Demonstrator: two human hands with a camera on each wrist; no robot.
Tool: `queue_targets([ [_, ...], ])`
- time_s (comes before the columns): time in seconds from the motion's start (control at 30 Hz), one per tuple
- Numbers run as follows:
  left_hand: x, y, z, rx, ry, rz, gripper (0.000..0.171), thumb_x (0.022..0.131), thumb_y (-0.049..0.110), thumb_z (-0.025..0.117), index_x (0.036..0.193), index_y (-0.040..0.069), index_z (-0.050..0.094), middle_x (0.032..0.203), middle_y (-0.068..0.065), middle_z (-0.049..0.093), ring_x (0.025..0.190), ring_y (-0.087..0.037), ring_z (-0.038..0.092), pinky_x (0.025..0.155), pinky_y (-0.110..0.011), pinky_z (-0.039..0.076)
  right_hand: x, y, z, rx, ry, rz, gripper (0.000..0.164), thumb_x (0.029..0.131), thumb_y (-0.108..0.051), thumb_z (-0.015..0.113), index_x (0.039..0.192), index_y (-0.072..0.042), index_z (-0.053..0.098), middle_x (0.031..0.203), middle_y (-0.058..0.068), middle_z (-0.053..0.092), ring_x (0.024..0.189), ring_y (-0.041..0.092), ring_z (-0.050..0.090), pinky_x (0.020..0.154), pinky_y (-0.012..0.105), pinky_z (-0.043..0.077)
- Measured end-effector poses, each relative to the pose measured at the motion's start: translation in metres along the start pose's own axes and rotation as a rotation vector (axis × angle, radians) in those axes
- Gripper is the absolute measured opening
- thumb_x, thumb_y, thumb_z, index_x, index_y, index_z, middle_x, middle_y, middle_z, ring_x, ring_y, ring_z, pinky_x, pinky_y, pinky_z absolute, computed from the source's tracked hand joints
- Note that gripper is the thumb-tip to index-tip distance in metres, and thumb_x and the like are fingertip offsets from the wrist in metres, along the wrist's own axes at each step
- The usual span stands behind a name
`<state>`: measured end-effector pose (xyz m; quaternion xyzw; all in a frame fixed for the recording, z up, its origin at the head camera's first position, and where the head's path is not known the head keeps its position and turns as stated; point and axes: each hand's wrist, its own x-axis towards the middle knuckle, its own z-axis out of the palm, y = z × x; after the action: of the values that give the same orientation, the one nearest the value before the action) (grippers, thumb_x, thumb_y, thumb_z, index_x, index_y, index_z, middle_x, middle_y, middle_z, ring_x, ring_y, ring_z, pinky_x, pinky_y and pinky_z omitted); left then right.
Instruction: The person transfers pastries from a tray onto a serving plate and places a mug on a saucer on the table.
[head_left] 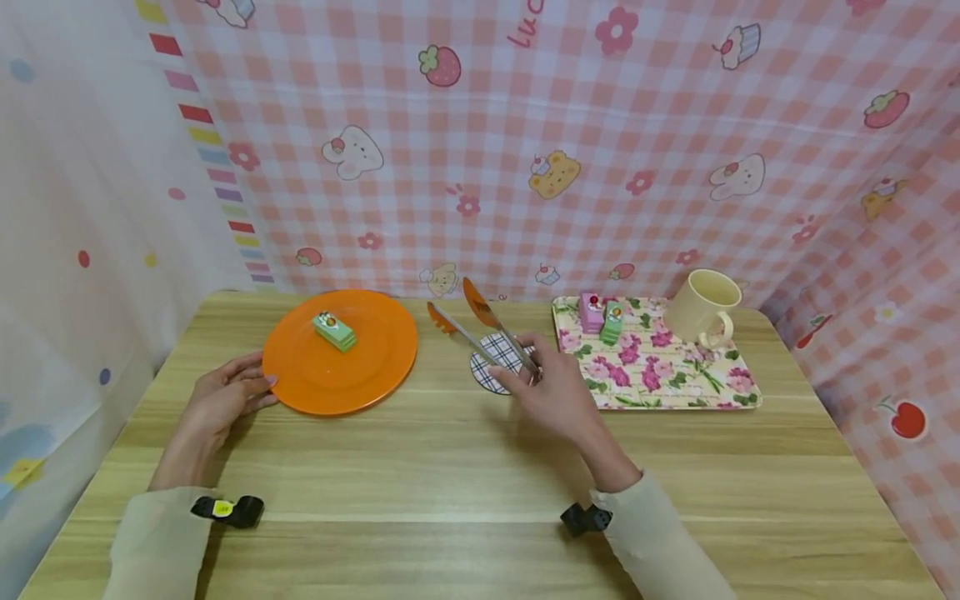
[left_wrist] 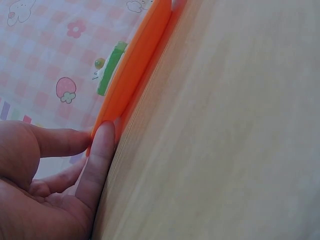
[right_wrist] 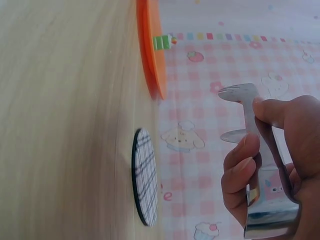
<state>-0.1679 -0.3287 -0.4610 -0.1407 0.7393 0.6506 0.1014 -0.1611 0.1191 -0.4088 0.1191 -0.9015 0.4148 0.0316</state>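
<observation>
At the left side of a round orange plate (head_left: 375, 367), my left hand (head_left: 225, 396) pinches the rim between thumb and fingers. A small green cake-shaped block (head_left: 334, 331) with a round topping lies on that plate. My right hand (head_left: 555, 392) grips metal serving tongs (head_left: 510, 339) above a checked round coaster (head_left: 483, 379). The tongs' two ends, one slotted like a fork and one flat, stand apart with nothing between them. In the right wrist view, thumb and fingers wrap the tongs' arms; the coaster (right_wrist: 146, 177) is off to the left.
A flower-printed tray (head_left: 637, 397) stands at the right of the wooden table. On it are a pink cake-shaped block (head_left: 591, 315), a second green one (head_left: 612, 323) and a cream mug (head_left: 697, 308). A checked pink curtain (head_left: 495, 125) hangs behind the table.
</observation>
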Motion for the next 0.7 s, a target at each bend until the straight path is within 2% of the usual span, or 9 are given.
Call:
queue_targets([
  [0.23,0.001,-0.001,0.0,-0.014,-0.007,0.015,0.071,0.103,0.005,0.058,0.162,-0.002,0.02,0.103,0.015,0.064,0.088,0.001,0.07,0.083,-0.021,0.064,-0.003,0.011,-0.014,0.0,0.037,0.024,0.044,0.094,-0.041,0.075,0.126,-0.015,0.06,0.072,0.003,0.063,0.057,0.015,0.052,0.047,0.025,0.043],
  [0.5,0.0,-0.003,0.0,-0.029,-0.009,0.02,0.072,0.102,0.003,0.059,0.162,-0.003,0.02,0.101,0.015,0.065,0.088,0.001,0.07,0.082,-0.021,0.065,-0.007,0.021,-0.032,-0.018,0.073,0.093,0.047,0.093,-0.041,0.076,0.125,-0.012,0.057,0.075,0.006,0.064,0.058,0.016,0.052,0.049,0.025,0.044],
  [0.7,0.001,-0.002,0.0,-0.042,0.001,0.018,0.072,0.101,0.002,0.059,0.162,-0.003,0.021,0.099,0.015,0.065,0.087,0.0,0.07,0.082,-0.021,0.065,-0.009,0.031,-0.044,-0.029,0.109,0.106,0.047,0.093,-0.038,0.077,0.125,-0.01,0.057,0.074,0.008,0.064,0.056,0.015,0.051,0.046,0.024,0.042],
])
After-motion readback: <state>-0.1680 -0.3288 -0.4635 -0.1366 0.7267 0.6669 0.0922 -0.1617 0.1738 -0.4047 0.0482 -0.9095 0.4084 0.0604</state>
